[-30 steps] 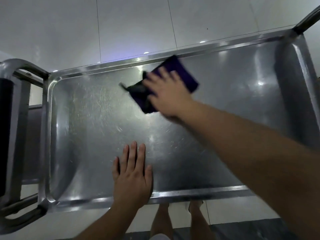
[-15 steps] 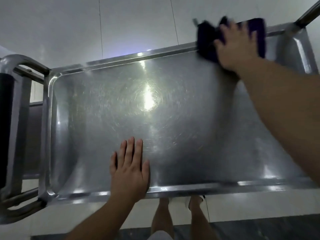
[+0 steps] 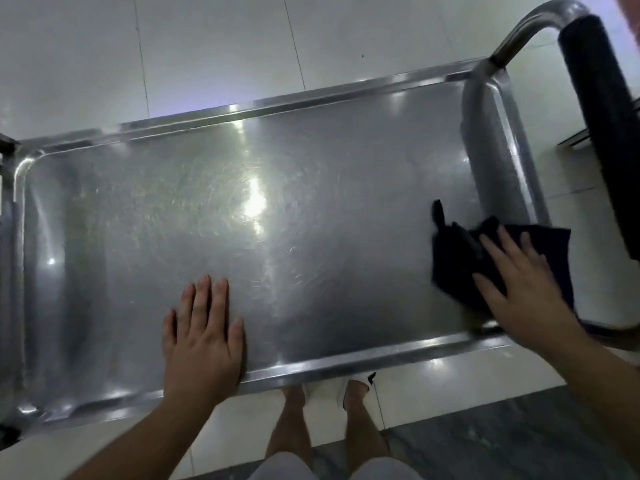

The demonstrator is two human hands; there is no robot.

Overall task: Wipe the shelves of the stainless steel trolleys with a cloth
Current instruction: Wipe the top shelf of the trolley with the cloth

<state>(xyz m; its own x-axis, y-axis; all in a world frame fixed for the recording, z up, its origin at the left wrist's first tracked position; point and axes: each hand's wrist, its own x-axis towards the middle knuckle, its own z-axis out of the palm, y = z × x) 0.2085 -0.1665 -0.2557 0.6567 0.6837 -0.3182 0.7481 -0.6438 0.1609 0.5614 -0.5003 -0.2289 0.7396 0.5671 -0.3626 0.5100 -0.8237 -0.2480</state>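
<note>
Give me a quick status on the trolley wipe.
Left hand flat on shelf, empty. Right hand pressing dark cloth at shelf's right end, near handle. Nothing in the way.

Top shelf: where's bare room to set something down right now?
Most of the stainless steel trolley shelf is bare: the whole stretch from the left rim to the far rim, and the middle between both hands. Crowded only at the near edge under the flat left hand, and the right end, where the right hand presses the dark cloth.
</note>
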